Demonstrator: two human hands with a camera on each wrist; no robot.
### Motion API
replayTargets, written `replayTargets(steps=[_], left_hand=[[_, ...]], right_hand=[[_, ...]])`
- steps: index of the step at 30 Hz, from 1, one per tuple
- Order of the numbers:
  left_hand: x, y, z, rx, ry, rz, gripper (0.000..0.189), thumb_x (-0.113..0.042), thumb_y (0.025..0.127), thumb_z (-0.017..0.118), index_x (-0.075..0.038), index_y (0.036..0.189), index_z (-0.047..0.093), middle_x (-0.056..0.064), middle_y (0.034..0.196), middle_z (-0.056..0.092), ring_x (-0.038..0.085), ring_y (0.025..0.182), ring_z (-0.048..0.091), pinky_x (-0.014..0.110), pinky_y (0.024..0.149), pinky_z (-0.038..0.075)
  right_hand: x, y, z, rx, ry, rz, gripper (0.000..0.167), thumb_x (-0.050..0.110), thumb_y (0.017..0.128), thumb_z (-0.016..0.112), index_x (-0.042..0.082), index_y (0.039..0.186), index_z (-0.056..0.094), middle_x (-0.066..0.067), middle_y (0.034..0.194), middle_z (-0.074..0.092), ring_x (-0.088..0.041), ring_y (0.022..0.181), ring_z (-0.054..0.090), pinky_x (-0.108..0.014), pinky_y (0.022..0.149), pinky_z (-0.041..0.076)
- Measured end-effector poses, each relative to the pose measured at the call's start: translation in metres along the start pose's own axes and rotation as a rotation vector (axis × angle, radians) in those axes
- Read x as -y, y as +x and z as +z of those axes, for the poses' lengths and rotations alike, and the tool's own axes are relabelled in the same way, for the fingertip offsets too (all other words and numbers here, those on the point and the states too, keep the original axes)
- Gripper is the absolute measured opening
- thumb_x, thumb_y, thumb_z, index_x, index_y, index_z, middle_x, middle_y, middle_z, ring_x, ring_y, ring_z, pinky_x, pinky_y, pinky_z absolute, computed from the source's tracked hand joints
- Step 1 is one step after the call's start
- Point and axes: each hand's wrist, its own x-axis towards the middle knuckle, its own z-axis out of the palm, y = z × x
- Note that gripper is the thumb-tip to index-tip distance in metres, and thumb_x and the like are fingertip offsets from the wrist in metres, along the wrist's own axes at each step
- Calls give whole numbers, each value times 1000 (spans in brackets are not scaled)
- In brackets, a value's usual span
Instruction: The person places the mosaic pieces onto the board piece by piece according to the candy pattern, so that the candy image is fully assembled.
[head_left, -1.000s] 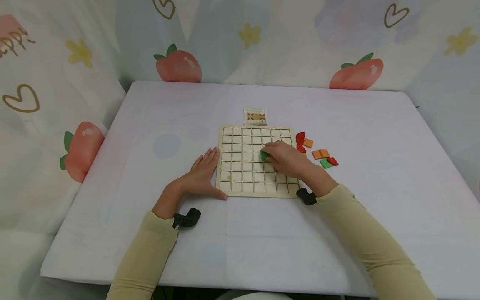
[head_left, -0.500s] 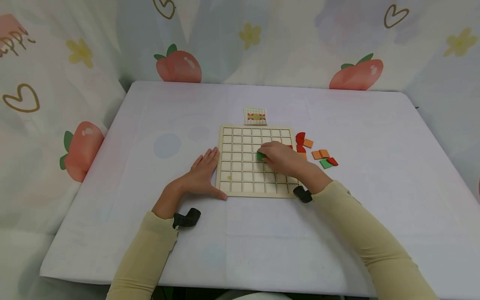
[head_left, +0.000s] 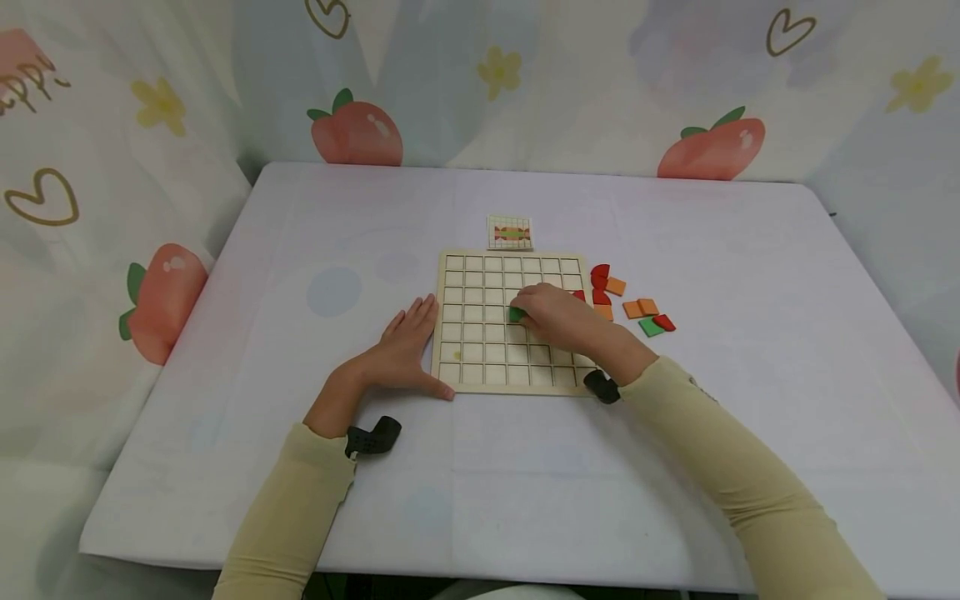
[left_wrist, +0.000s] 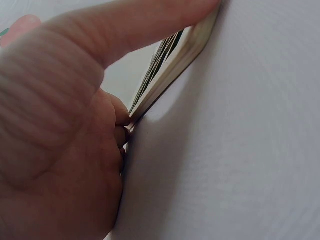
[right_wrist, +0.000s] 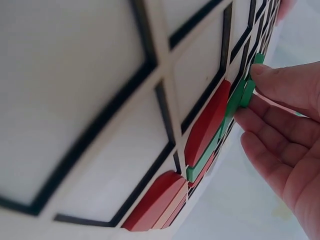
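A pale wooden board [head_left: 474, 331] with a raised square grid lies on the table. My right hand [head_left: 561, 318] is over its middle and pinches a green tile [right_wrist: 248, 93] between thumb and fingers, at the board's surface. Beside that tile in the right wrist view, red pieces [right_wrist: 209, 122] and a green piece [right_wrist: 202, 166] sit in the grid; my hand hides most of them from the head view. My left hand [head_left: 401, 348] lies with spread, straight fingers against the board's left edge, its thumb [left_wrist: 145, 27] at the near corner.
Right of the board are loose orange tiles [head_left: 632, 309], a green tile [head_left: 650, 327] and red rounded pieces [head_left: 601, 275]. A small card [head_left: 511, 221] printed with a coloured grid pattern lies behind the board. A white cloth covers the table [head_left: 375, 508].
My right hand has shifted slightly left across the board with the green tile, uncovering a bit of red on the board's right side. The left hand stays in place.
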Motion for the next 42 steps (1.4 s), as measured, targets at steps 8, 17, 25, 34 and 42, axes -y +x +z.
replayTargets(steps=[8, 17, 25, 34, 42], left_hand=[[0, 0, 0, 0, -3, -6, 129, -57, 63, 76, -1, 145, -8, 11, 152, -10, 19, 136, -15, 39, 107, -6], [-1, 0, 0, 3, 0, -10, 129, -56, 64, 76, -1, 145, -8, 10, 152, -11, 19, 136, -15, 39, 107, -6], [0, 0, 0, 4, 3, -8, 129, -57, 64, 75, -1, 145, -8, 10, 152, -11, 19, 136, -15, 39, 107, -6], [0, 0, 0, 6, 5, -6, 129, -56, 64, 75, -1, 145, -8, 10, 152, -11, 19, 136, -15, 38, 107, -6], [1, 0, 0, 6, 9, 5, 129, -57, 64, 75, -2, 145, -9, 9, 152, -12, 18, 136, -15, 38, 107, -7]], right_hand=[[2, 2, 0, -6, -10, -25, 14, 2, 84, 65, -1, 98, 65, -10, 95, 61, -24, 90, 54, -35, 82, 46], [2, 3, 1, -21, -50, -52, 13, 1, 83, 66, -1, 96, 66, -9, 93, 61, -24, 88, 55, -36, 84, 44], [2, 4, 2, -21, -59, -62, 14, 1, 83, 66, -2, 97, 66, -10, 94, 61, -24, 89, 56, -36, 84, 44], [2, 3, 2, -20, -78, -53, 15, 3, 83, 66, -1, 98, 66, -11, 98, 62, -25, 93, 56, -35, 83, 46], [2, 3, 3, -18, -86, -41, 16, 3, 83, 67, -1, 99, 66, -12, 100, 61, -26, 95, 56, -35, 83, 46]])
